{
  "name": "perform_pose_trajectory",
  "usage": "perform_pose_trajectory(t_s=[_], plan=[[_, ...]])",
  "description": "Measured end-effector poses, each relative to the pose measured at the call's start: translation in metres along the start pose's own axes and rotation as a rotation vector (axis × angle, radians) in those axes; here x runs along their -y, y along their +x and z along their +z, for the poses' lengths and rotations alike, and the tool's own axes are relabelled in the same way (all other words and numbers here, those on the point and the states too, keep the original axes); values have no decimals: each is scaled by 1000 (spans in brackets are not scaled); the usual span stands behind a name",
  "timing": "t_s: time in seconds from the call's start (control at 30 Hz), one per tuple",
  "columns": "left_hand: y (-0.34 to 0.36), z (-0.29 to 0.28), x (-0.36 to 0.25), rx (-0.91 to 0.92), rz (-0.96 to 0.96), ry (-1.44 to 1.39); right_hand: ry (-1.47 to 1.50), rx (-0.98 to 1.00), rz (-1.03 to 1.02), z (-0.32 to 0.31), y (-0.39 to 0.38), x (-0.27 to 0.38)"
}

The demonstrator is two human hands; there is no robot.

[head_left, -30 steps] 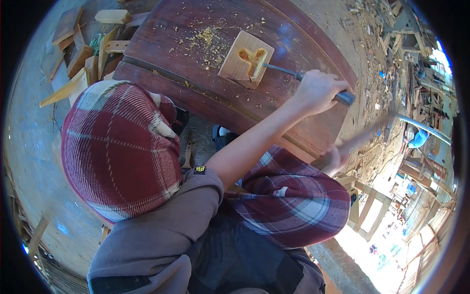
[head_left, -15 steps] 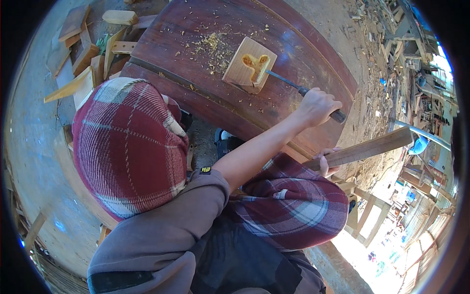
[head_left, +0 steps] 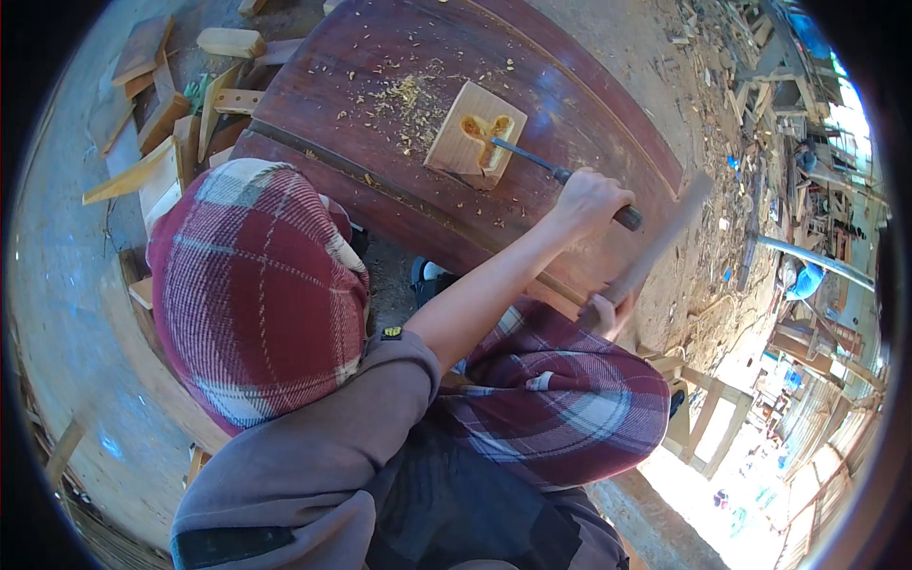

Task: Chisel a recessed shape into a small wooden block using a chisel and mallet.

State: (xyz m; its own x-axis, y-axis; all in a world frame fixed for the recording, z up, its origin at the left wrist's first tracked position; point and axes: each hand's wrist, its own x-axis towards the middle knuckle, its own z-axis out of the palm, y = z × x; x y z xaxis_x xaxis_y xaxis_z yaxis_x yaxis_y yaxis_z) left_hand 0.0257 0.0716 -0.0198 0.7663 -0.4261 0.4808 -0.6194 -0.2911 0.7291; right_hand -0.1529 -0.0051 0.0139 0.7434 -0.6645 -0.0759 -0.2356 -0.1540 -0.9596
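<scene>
My left hand (head_left: 591, 201) is wrapped round the dark handle of a chisel (head_left: 528, 157). The blade slants down to the left, its tip inside a carved hollow of rounded lobes in a pale wooden block (head_left: 454, 142). That block lies flat on a reddish-brown wooden panel (head_left: 380, 180). My right hand (head_left: 613, 313), partly hidden behind my plaid-covered knee, grips a flat wooden stick (head_left: 657, 249). The stick is raised and blurred by motion, its far end to the right of the chisel handle's butt and apart from it.
Shavings (head_left: 404, 100) are scattered over the panel left of the block. Wood offcuts (head_left: 163, 119) are heaped at the upper left. Plaid cloth (head_left: 256, 294) covers both my knees. More scrap wood (head_left: 760, 85) litters the ground at right, near a pale pole (head_left: 817, 261).
The wooden stick has swung up and leftward, closer to the chisel handle. The chisel's tip has shifted from the hollow's right edge towards its middle. The whole view has moved slightly.
</scene>
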Motion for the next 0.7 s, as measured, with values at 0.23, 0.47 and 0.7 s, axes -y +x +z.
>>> perform_pose_trajectory(t_s=[0.23, 0.47, 0.7], plan=[[11, -26, -8, 48, -27, 2, 96, -64, -129, -28, 11, 11], [8, -16, -25, 101, 55, -9, 82, 1, -65, -21, 9, 13], [7, -18, -25, 34, 42, -25, 65, 36, -60, -23, 9, 10]])
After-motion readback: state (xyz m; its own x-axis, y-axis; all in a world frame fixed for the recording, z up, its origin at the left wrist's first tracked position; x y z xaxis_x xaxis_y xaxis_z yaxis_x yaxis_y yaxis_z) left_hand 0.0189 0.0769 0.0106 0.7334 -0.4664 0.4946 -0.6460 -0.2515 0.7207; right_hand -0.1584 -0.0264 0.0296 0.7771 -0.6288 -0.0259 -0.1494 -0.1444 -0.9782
